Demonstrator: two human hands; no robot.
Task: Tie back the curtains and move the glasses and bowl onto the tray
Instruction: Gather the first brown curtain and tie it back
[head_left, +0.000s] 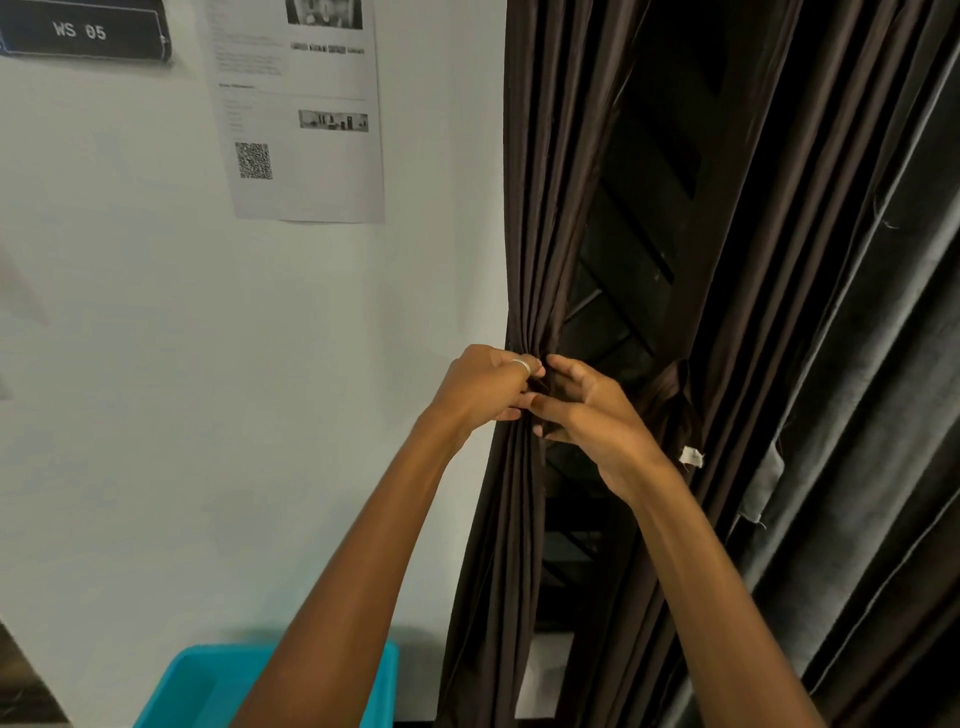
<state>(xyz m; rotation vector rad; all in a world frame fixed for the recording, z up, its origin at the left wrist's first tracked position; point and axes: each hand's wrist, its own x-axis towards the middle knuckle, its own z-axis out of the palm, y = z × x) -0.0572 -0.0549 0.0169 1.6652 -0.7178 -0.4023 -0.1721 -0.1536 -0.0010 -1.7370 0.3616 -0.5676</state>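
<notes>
The dark brown pleated fabric curtain is gathered into a narrow bundle at mid-height, just beside the edge of the plain white wall, and it is pinched there from both sides. The fingers of the left hand are curled tightly into the left side of the bundle, with the folds held between thumb and fingertips; a thin silver ring is worn on one of them. The fingers of the right hand are bent narrowly round the right side of the same bundle, touching the left fingertips, and dark curtain fabric is pinched between them. A band of the same dark brown cloth is looped out from behind the right hand; how its end is held is hidden by the hand. A small white label hangs just below the band. Both bare forearms are stretched up from the lower edge of the view.

Where the curtain is drawn in, dark slanted slats are exposed. Further right, a second, grey curtain with a slight sheen hangs in loose vertical folds. On the wall to the left, a white printed paper sheet with a QR code is fixed, and a black sign marked "WS 05" is mounted in the upper left corner. A turquoise plastic bin is seen at the bottom, against the wall and partly covered by the left forearm.
</notes>
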